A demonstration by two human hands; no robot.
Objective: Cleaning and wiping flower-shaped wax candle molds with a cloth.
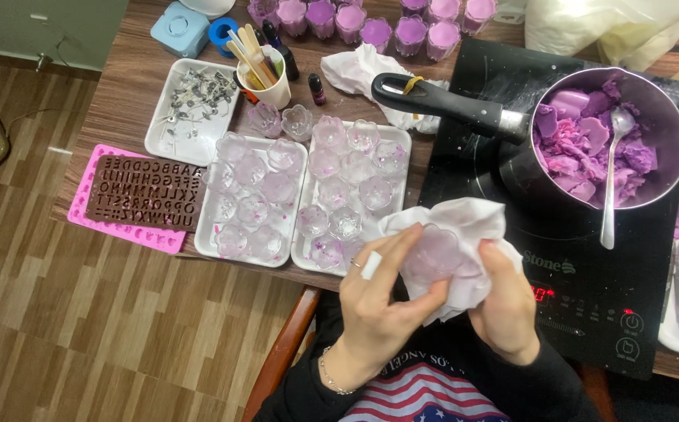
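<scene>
We work at the table (124, 94), with the cooktop (582, 281) and its pot (652, 94) of purple wax chunks on our right and two white trays (302, 205) of clear flower-shaped cups ahead. Just before our chest we hold one such cup (435, 254) in a white tissue (472, 223). To wipe it well, we judge it best to press the tissue into every petal groove while turning the cup. Our left hand (378, 301) curls closed about the cup's rim; our right hand (503, 301) grips the tissue behind it.
</scene>
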